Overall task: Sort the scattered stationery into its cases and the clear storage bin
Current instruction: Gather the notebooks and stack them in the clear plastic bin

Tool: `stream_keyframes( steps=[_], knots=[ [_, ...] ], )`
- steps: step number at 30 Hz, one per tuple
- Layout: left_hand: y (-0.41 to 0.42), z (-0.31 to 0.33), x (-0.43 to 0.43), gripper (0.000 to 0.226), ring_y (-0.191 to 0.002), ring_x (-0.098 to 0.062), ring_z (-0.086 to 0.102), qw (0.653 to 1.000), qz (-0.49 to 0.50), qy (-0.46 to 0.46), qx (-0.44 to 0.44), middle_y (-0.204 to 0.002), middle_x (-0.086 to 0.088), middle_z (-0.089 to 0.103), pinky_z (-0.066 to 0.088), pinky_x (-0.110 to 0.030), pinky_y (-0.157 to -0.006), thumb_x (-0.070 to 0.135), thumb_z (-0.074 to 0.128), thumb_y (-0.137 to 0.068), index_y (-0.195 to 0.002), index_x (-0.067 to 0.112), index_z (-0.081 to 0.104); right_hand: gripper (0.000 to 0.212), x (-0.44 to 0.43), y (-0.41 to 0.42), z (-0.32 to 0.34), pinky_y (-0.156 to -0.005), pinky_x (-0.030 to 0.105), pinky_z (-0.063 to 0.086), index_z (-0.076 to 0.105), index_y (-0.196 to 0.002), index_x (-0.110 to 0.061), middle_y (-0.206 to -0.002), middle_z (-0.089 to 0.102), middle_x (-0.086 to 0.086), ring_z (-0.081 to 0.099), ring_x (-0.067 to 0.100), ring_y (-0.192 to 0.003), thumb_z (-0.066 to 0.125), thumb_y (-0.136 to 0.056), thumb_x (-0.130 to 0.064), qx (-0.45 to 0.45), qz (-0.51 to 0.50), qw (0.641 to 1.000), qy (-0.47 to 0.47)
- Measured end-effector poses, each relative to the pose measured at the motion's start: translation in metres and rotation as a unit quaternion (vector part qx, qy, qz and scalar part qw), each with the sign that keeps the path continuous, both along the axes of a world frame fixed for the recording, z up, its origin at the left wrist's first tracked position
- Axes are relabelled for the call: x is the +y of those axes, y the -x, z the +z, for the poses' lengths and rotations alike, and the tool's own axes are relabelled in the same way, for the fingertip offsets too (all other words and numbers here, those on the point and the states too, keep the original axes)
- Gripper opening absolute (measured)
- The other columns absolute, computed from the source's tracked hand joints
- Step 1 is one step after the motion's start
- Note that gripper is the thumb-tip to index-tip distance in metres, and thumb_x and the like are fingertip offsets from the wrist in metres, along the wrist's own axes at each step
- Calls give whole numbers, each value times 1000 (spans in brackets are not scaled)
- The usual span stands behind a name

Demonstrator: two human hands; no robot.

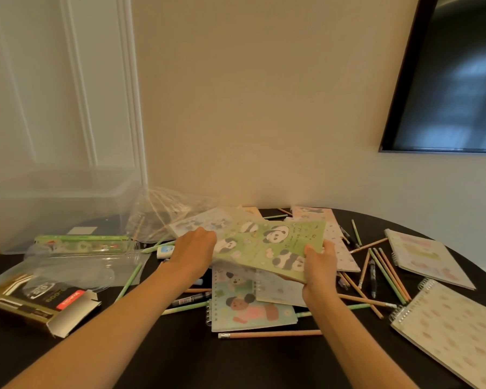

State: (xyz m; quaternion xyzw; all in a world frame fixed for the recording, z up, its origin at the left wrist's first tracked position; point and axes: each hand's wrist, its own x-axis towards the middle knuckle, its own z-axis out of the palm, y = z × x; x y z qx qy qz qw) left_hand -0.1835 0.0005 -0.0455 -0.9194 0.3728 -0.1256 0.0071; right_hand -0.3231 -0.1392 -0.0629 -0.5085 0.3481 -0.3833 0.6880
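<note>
Both forearms reaching over dark surface [180,360]. Right hand [320,265] fingers pinching near edge of green panda notebook [272,245], lifted tilted above bear notebook [244,301]. Left hand [192,252] fingers curled at its left edge, grasp unclear. Pencils [387,276] scattered right; clear storage bin [56,197] far left.

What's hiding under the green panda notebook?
Under the panda notebook, gripped by both hands, lies a spiral notebook with bears and a pale sheet across it, on the dark table. Their upper parts are covered, as is anything else beneath.
</note>
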Motion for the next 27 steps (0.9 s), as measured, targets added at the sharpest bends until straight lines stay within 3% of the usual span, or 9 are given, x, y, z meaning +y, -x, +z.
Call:
stream_keyframes(
  steps=[6, 9, 12, 14, 17, 19, 22, 24, 27],
  knots=[
    [-2, -1, 3, 41, -47, -17, 20, 999, -34, 17, 9, -56, -4, 23, 22, -29, -50, 1, 42, -89, -55, 12, 23, 39, 40, -38, -6, -68, 39, 53, 30, -134, -16, -120, 52, 12, 59, 24, -87, 30, -99, 1, -48, 93, 988, -113],
    [-1, -2, 4, 40, -47, -17, 20, 998, -56, 1, 11, -56, -3, 22, 23, -28, -50, 3, 45, -87, -55, 13, 24, 43, 46, -54, -11, -90, 44, 45, 34, -139, -3, -129, 51, 23, 51, 37, -117, 28, -97, 5, -80, 197, 948, -236],
    [-3, -6, 5, 33, -55, -20, 36, 999, -39, -10, 19, -62, -3, 36, 32, -31, -59, 15, 47, -90, -60, 13, 35, 38, 35, -55, -13, -99, 46, 41, 37, -135, 4, -110, 56, 23, 49, 37, -120, 34, -98, -2, -30, 250, 933, -256],
    [-4, -3, 1, 12, -85, -25, 51, 999, -37, 17, 31, -89, -7, 52, 35, -31, -67, 21, 47, -92, -88, 10, 51, 35, 30, -57, -13, -91, 44, 49, 40, -132, 4, -97, 59, 20, 58, 35, -105, 36, -98, -2, -14, 248, 943, -219],
    [-11, -6, -20, 42, -115, -27, 44, 996, -36, 48, 73, -126, -9, 45, 39, -34, -81, 17, 44, -94, -134, 8, 35, 35, 28, -63, -14, -67, 38, 58, 45, -129, 0, -86, 65, 15, 65, 28, -78, 34, -96, 6, 10, 233, 965, -116],
    [-14, -6, -35, 53, -116, -27, 46, 994, -41, 61, 86, -129, -9, 46, 41, -35, -82, 15, 46, -94, -142, 10, 25, 35, 27, -65, -17, -71, 41, 57, 49, -124, -3, -85, 67, 14, 66, 28, -73, 34, -94, 10, 3, 231, 970, -77],
    [-17, -2, -52, 38, -106, -29, 55, 991, -73, 79, 76, -115, -10, 57, 43, -35, -74, 7, 47, -92, -129, 9, 42, 31, 24, -68, -17, -61, 39, 59, 53, -114, -5, -89, 68, 17, 68, 29, -69, 36, -94, 11, -13, 215, 974, -76],
    [-19, -2, -57, 12, -96, -31, 58, 982, -106, 130, 81, -96, -12, 58, 38, -34, -67, 10, 38, -96, -102, 8, 48, 28, 22, -74, -15, -56, 36, 59, 56, -103, -6, -93, 67, 20, 68, 30, -72, 37, -93, 11, -19, 210, 974, -85],
    [-20, -3, -59, 19, -86, -28, 56, 971, -129, 178, 89, -90, -11, 57, 31, -32, -63, 19, 28, -101, -88, 14, 40, 28, 24, -90, -10, -62, 38, 57, 59, -89, -4, -88, 64, 22, 63, 32, -75, 36, -91, 12, -7, 201, 977, -67]
  ],
)
